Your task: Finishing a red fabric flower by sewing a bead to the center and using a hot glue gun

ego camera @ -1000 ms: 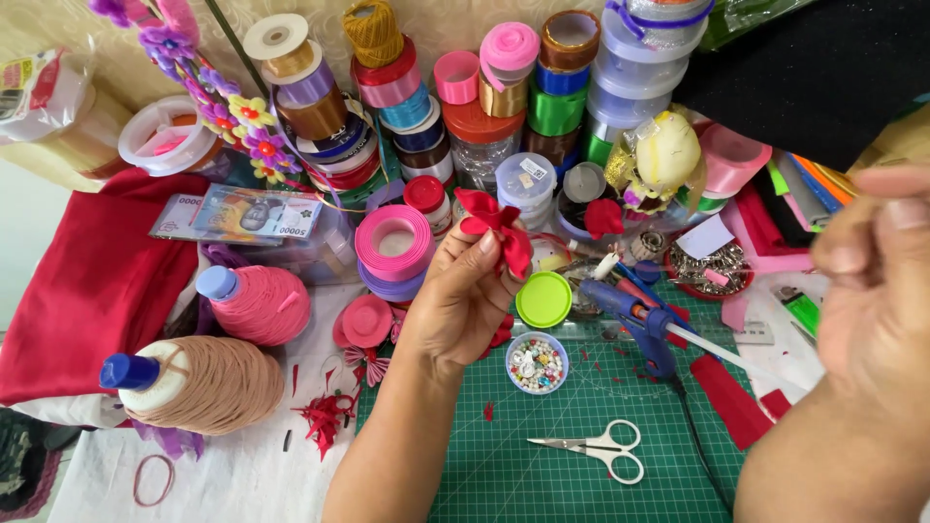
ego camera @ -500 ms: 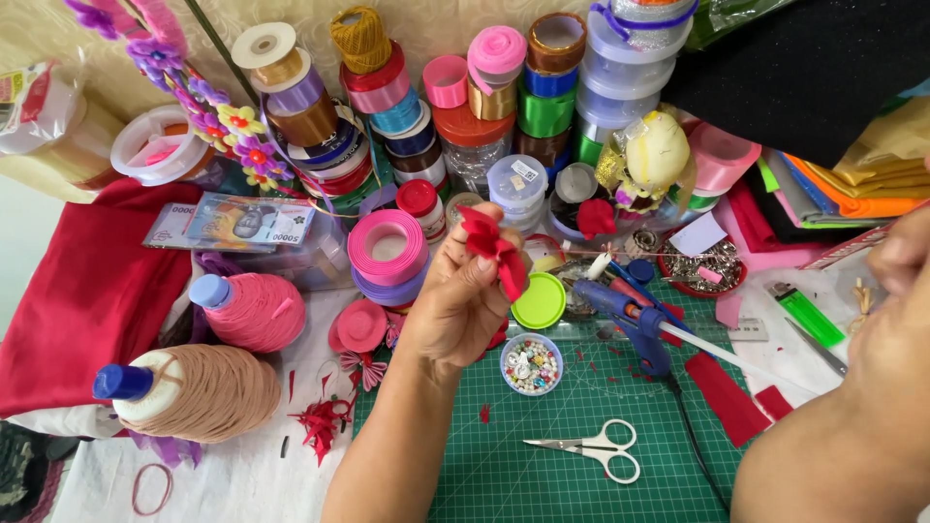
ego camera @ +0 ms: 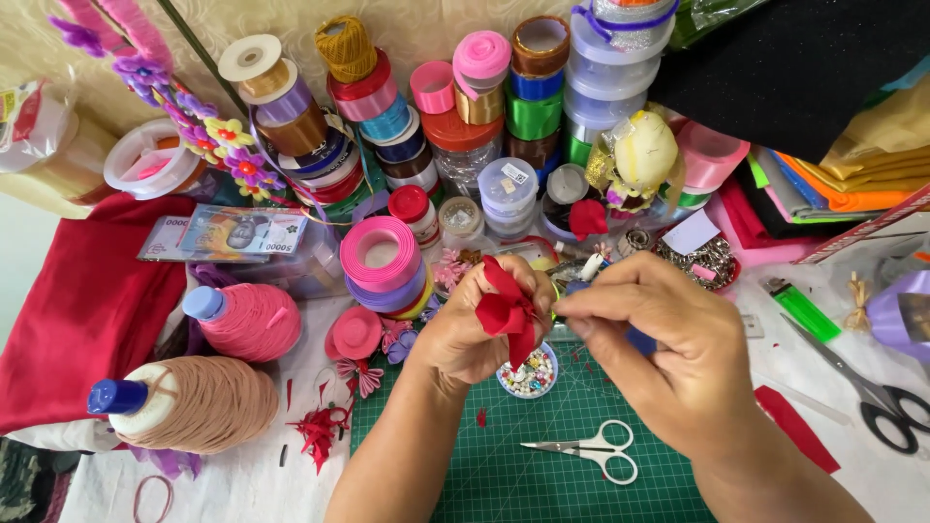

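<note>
Small red folded fabric piece (ego camera: 506,312) sits pinched between both hands, held above the green gridded cutting mat (ego camera: 542,475) at the centre of the counter; left hand (ego camera: 475,334) has its grip clenched on the fabric's left side, fingers curled round it; right hand (ego camera: 668,353) has thumb and forefinger grasping the fabric's right edge; directly under the fabric, a small round tub of mixed beads (ego camera: 529,373); white-handled small scissors (ego camera: 591,450) lie on the mat near the right wrist; pink ribbon roll (ego camera: 381,254) stands just left of the left hand; stacked ribbon spools (ego camera: 378,107) line the back.
</note>
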